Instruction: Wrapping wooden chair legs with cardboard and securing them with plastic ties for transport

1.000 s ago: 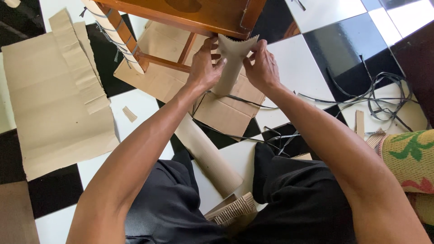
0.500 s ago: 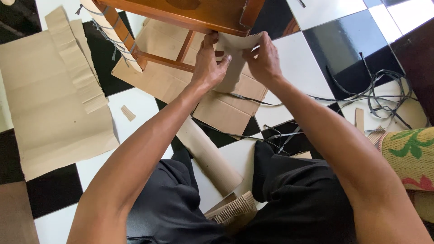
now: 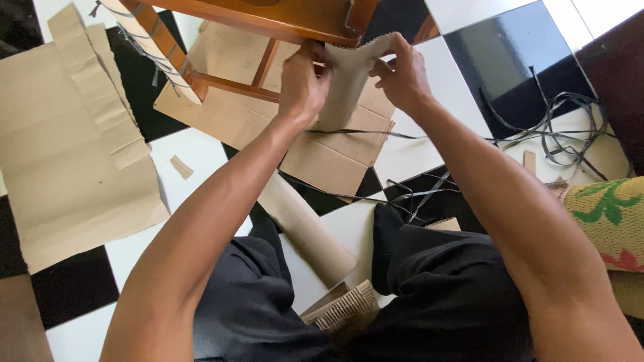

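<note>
Both my hands press a piece of corrugated cardboard [image 3: 345, 84] around the near leg of a brown wooden chair [image 3: 268, 17]. My left hand [image 3: 302, 80] grips the cardboard's left side, fingers curled on it. My right hand [image 3: 402, 74] holds its right edge near the wavy top rim. The leg itself is hidden under the cardboard. Another chair leg [image 3: 157, 47] at the left is wrapped in cardboard and bound with dark strap.
Flat cardboard sheets [image 3: 67, 154] lie on the black-and-white tiled floor at left and under the chair. A cardboard tube [image 3: 305, 228] lies between my knees, a corrugated scrap [image 3: 342, 308] below it. Loose dark plastic straps [image 3: 557, 134] tangle at right beside a patterned mat [image 3: 607, 214].
The cardboard has been pulled upright and tighter round the leg; both hands shifted slightly up toward the seat edge. The view has drifted a little.
</note>
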